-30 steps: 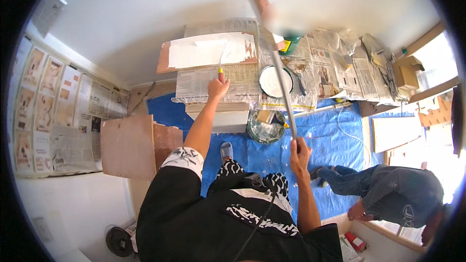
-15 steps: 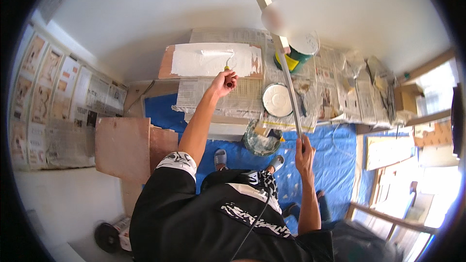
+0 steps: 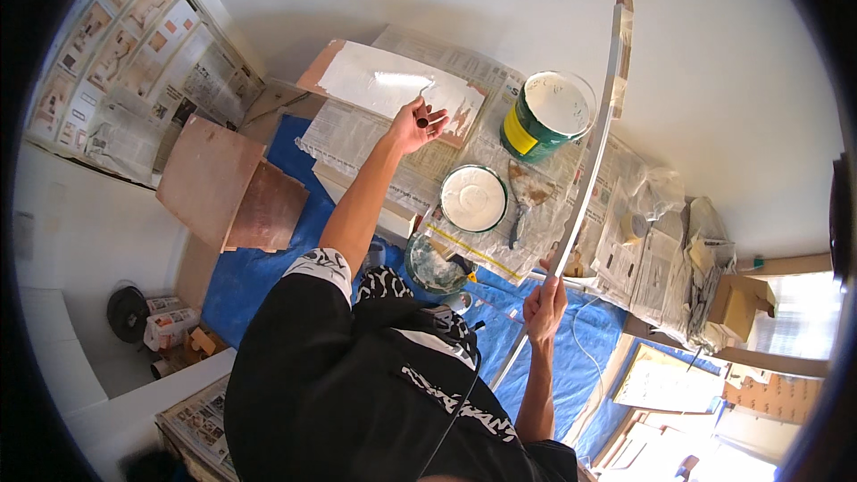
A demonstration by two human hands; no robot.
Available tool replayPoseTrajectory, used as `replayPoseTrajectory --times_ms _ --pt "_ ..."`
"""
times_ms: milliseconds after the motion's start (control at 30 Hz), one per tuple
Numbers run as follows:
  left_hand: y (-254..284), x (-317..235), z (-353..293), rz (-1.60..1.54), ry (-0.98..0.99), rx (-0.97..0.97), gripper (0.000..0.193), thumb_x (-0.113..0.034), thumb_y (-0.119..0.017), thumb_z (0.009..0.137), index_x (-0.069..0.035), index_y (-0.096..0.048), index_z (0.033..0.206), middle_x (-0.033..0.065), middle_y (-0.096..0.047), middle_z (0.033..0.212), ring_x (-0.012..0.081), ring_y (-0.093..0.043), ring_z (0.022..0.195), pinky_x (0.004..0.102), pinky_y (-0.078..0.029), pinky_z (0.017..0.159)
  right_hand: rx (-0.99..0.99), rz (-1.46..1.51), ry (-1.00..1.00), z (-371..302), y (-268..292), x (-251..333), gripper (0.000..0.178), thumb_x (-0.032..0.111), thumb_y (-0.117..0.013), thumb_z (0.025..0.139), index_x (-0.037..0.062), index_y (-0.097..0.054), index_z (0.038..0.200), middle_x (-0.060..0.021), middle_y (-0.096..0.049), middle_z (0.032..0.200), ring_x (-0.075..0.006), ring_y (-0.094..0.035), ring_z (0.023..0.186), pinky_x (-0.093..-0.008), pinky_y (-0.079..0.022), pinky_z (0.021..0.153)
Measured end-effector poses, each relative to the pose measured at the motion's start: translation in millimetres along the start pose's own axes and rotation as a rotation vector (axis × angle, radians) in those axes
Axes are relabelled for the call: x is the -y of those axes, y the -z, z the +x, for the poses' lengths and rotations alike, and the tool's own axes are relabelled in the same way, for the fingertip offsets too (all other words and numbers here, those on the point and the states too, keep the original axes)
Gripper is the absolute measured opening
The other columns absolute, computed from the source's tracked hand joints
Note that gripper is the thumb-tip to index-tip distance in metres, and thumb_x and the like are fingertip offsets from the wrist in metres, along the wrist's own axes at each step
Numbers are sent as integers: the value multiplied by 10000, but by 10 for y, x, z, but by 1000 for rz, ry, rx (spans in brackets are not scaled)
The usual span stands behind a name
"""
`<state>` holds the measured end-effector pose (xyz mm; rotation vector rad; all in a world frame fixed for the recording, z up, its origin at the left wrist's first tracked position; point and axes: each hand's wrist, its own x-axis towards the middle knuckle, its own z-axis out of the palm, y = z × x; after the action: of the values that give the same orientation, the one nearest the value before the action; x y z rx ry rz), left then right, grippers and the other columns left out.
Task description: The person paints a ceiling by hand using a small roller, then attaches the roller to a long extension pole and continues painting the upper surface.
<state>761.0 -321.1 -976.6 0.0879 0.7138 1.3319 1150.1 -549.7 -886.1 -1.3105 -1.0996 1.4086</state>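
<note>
A cardboard box (image 3: 736, 306) sits far right, a black round object (image 3: 127, 314) lower left.

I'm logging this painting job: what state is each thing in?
Board: mostly white, ends bare brown
Paint roller: handle in left hand
Pole: tilted, gripped by right hand
Green bucket: open, white inside
Round lid: flat, coated white
Lower bucket: open, white smears
Blue sheet: spread out

White wall (image 3: 714, 107), newspaper sheets (image 3: 134, 62) at left, blue floor sheeting (image 3: 245, 290), bright window (image 3: 790, 311) at right
</note>
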Motion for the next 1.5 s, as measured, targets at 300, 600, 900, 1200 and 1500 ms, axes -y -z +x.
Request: replayPoseTrajectory --times_ms 300,600,900,1200,1500 --pt "153 60 155 -81 61 76 337 -359 -483 1016 -50 -540 896 167 -627 1080 319 -627 1000 418 -547 810 126 -4 -44 -310 -64 -77 552 464 -388 1046 -11 -490 1309 61 -318 513 -39 -287 393 -235 -210 365" --pt "123 83 321 -129 90 171 388 -394 -436 1033 -93 -583 836 166 -678 1069 310 -634 1048 435 -532 852 115 -393 97 -207 -371 253 469 367 -452 1026 -13 -600 1256 8 -466 565 -86 -436 504 -284 -350 458" --pt "-10 214 190 -174 27 236 350 -363 -409 1049 -60 -573 994 136 -629 1105 271 -604 1069 411 -527 885 -98 -990 32 -1617 1062 -214 379 167 -566 928 -68 -615 1222 -106 -552 554 -140 -539 457 -313 -410 448" --pt "-62 506 107 -256 -68 6 346 -332 -408 1055 -10 -481 1158 173 -586 1183 343 -590 1130 469 -510 960 -3 -1117 -3 -2355 1467 -110 363 113 -597 892 -84 -626 1195 -189 -669 705 -275 -650 538 -351 -468 486" --pt "-85 599 142 -268 -79 28 389 -379 -400 1053 -29 -415 1221 181 -572 1234 317 -601 1083 449 -516 930 -28 -1084 -36 -2678 1546 -186 380 119 -601 883 -57 -619 1219 -198 -676 733 -277 -669 563 -356 -482 498"
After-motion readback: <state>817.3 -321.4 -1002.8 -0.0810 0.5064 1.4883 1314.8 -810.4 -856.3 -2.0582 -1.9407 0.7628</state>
